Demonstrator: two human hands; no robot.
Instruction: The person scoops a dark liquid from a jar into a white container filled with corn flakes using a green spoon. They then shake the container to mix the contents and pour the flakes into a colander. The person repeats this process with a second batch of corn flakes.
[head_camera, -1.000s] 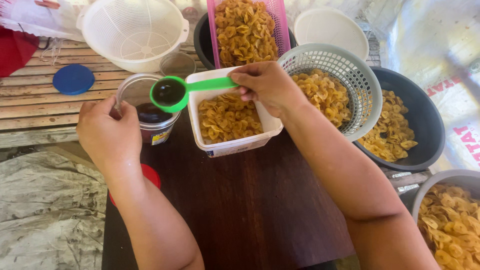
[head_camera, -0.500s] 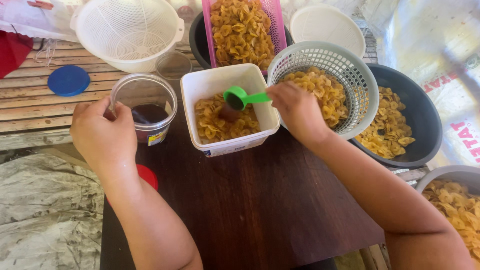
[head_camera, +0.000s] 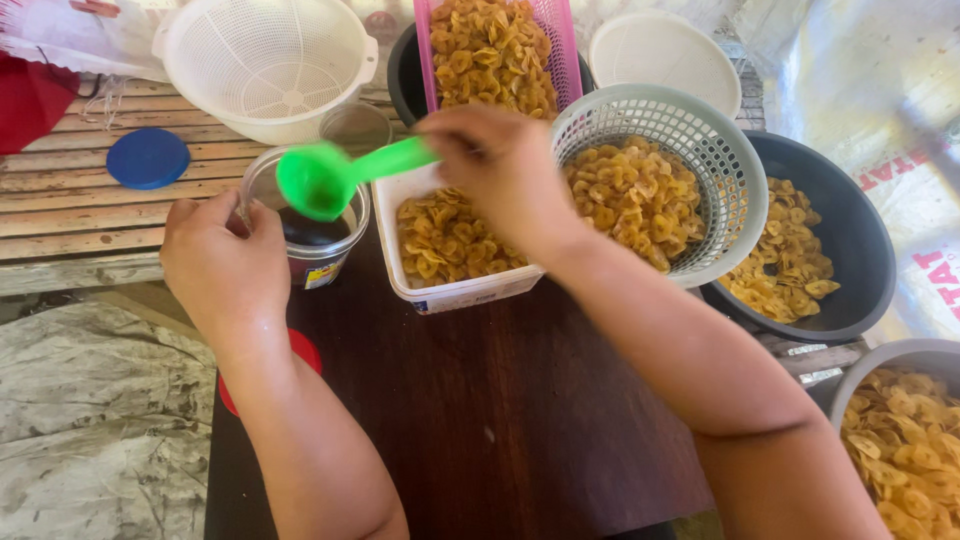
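Green plastic scoop, handle clenched in right hand, long axis running left, bowl apparently directly over clear round jar steadied in left hand grip.

head camera, looking down, close over table

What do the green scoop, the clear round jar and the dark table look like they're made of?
The green scoop looks like smooth, glossy moulded plastic. The clear round jar seems thin see-through plastic, though glass can't be ruled out. The dark table looks like polished brown wood, faintly reflective.
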